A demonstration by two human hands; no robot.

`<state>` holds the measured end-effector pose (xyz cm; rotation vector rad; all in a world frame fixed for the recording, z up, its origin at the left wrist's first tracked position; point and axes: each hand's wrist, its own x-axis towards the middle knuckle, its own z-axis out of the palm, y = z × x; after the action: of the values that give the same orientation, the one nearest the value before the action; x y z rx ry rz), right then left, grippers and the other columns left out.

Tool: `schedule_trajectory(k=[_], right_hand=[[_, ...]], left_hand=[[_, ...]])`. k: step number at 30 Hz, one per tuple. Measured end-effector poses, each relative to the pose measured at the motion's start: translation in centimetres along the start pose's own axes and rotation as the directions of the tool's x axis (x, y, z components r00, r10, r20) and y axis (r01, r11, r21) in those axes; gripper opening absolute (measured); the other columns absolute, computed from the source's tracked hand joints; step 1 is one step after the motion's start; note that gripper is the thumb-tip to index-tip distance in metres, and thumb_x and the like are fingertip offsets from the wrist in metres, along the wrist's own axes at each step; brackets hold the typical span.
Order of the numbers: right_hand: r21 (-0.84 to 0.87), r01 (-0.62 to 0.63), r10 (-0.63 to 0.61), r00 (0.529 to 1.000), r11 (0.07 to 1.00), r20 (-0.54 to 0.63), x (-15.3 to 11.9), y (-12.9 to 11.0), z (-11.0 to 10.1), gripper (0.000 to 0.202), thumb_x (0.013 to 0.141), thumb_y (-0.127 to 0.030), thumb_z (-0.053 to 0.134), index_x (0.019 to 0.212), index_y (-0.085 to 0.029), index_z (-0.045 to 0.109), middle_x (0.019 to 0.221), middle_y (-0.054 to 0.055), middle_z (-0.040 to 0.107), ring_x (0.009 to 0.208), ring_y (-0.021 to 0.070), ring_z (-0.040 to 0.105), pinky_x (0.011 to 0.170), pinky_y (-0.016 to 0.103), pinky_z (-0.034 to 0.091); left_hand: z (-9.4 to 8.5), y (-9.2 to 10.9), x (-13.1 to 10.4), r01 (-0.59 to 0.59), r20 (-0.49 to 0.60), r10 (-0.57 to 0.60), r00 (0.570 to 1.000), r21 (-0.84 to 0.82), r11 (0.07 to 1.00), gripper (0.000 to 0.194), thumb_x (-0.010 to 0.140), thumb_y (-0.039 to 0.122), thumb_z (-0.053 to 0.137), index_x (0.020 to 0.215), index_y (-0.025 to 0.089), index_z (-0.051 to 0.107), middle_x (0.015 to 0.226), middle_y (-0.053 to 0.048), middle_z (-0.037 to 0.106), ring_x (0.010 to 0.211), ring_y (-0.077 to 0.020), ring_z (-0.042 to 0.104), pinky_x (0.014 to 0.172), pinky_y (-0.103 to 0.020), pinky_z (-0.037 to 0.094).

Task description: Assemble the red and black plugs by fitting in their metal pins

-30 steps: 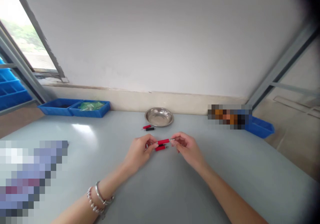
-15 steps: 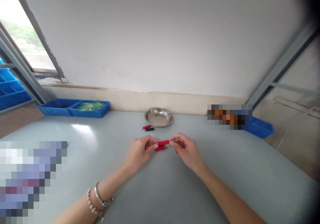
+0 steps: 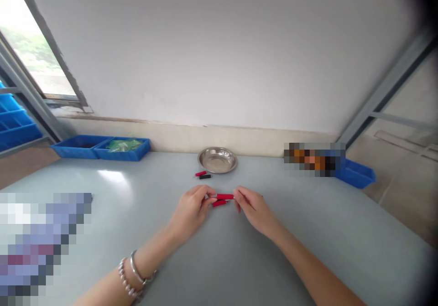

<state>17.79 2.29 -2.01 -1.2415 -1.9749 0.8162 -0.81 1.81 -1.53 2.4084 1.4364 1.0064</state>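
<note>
A slim red cylinder (image 3: 225, 196) with metal at its ends is held level between my two hands, just above the table. My left hand (image 3: 192, 209) pinches its left end, with thumb and fingers pressed together. My right hand (image 3: 253, 206) closes around its right end, so the metal tip there is hidden. Right below lies a second red piece (image 3: 219, 203), with something dark beside it, partly covered by my left fingertips. Farther back, a red piece (image 3: 200, 173) and a black piece (image 3: 205, 177) lie side by side.
A round steel dish (image 3: 217, 161) stands near the wall. At the back left are two blue bins (image 3: 123, 154), one with green plastic bags (image 3: 123, 145) inside. Another blue bin (image 3: 357, 173) sits at the right edge, beside a blurred-out patch. Grey table (image 3: 153, 260) lies below.
My right fingers have closed over the metal tip that showed before. The red cylinder has turned more level and shifted slightly right. The loose pieces stay where they were.
</note>
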Motion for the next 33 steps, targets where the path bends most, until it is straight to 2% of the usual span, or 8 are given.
schedule_trajectory(k=[4, 9, 15, 18, 22, 27, 33], right_hand=[[0.034, -0.008, 0.007, 1.0, 0.999, 0.03, -0.03, 0.01, -0.35, 0.041, 0.09, -0.043, 0.026, 0.059, -0.018, 0.039, 0.056, -0.002, 0.042, 0.055, 0.0108, 0.041, 0.053, 0.022, 0.032], [0.034, -0.008, 0.005, 0.997, 0.999, 0.08, -0.2, -0.41, -0.76, 0.026, 0.087, -0.04, 0.036, 0.075, -0.019, 0.046, 0.059, -0.004, 0.039, 0.053, 0.0095, 0.035, 0.049, 0.02, 0.027], [0.065, 0.003, -0.01, 0.993, 0.998, 0.116, -0.07, -0.26, -0.8, 0.037, 0.089, -0.041, 0.03, 0.06, -0.018, 0.036, 0.055, -0.004, 0.032, 0.051, 0.009, 0.03, 0.048, 0.021, 0.025], [0.082, -0.007, -0.003, 0.992, 0.997, 0.13, -0.06, -0.24, -0.9, 0.039, 0.089, -0.043, 0.029, 0.06, -0.018, 0.036, 0.055, -0.004, 0.034, 0.051, 0.0089, 0.031, 0.048, 0.021, 0.026], [0.094, 0.024, -0.032, 0.996, 0.995, 0.089, -0.11, -0.45, -0.89, 0.036, 0.089, -0.042, 0.03, 0.065, -0.018, 0.041, 0.057, -0.004, 0.035, 0.052, 0.0089, 0.032, 0.049, 0.021, 0.027], [-0.018, 0.094, -0.093, 0.995, 0.995, 0.021, -0.15, -0.47, -0.56, 0.024, 0.088, -0.037, 0.035, 0.08, -0.019, 0.048, 0.058, -0.004, 0.04, 0.052, 0.0094, 0.036, 0.05, 0.02, 0.029], [-0.196, 0.155, -0.163, 0.986, 0.968, -0.027, -0.23, 0.04, -0.37, 0.016, 0.086, -0.031, 0.04, 0.083, -0.019, 0.051, 0.07, -0.001, 0.053, 0.06, 0.0111, 0.045, 0.056, 0.021, 0.034]], left_hand=[[-0.02, -0.14, 0.0, -0.02, -0.018, 0.02, 1.0, 0.013, 1.0, 0.01, 0.081, 0.017, 0.046, 0.078, 0.018, 0.055, 0.069, 0.0, 0.062, 0.056, -0.0108, 0.053, 0.055, -0.021, 0.041], [-0.32, -0.05, 0.06, 0.0, -0.014, 0.001, 1.0, 0.006, 1.0, 0.011, 0.082, 0.018, 0.045, 0.08, 0.018, 0.056, 0.072, 0.0, 0.063, 0.059, -0.0116, 0.055, 0.057, -0.022, 0.042], [-0.69, 0.33, 0.2, -0.011, -0.005, 0.011, 1.0, -0.013, 1.0, 0.014, 0.083, 0.02, 0.044, 0.079, 0.018, 0.056, 0.072, -0.001, 0.063, 0.062, -0.0122, 0.056, 0.058, -0.022, 0.042], [-0.7, 0.3, 0.21, -0.007, 0.005, 0.007, 1.0, -0.026, 1.0, 0.014, 0.083, 0.021, 0.044, 0.079, 0.018, 0.057, 0.072, -0.001, 0.063, 0.061, -0.012, 0.056, 0.058, -0.022, 0.042], [-0.64, 0.23, 0.21, 0.018, 0.014, -0.017, 1.0, -0.046, 0.999, 0.014, 0.083, 0.022, 0.044, 0.081, 0.018, 0.057, 0.073, 0.0, 0.064, 0.06, -0.0117, 0.056, 0.058, -0.022, 0.042], [-0.59, 0.12, 0.22, 0.032, 0.026, -0.031, 0.999, -0.068, 0.997, 0.017, 0.084, 0.024, 0.042, 0.082, 0.018, 0.057, 0.07, 0.0, 0.063, 0.062, -0.0124, 0.057, 0.059, -0.022, 0.042], [-0.39, -0.2, 0.3, 0.027, 0.021, -0.026, 0.999, -0.051, 0.998, 0.019, 0.086, 0.025, 0.04, 0.083, 0.018, 0.057, 0.075, -0.001, 0.064, 0.065, -0.0133, 0.057, 0.062, -0.024, 0.043]])
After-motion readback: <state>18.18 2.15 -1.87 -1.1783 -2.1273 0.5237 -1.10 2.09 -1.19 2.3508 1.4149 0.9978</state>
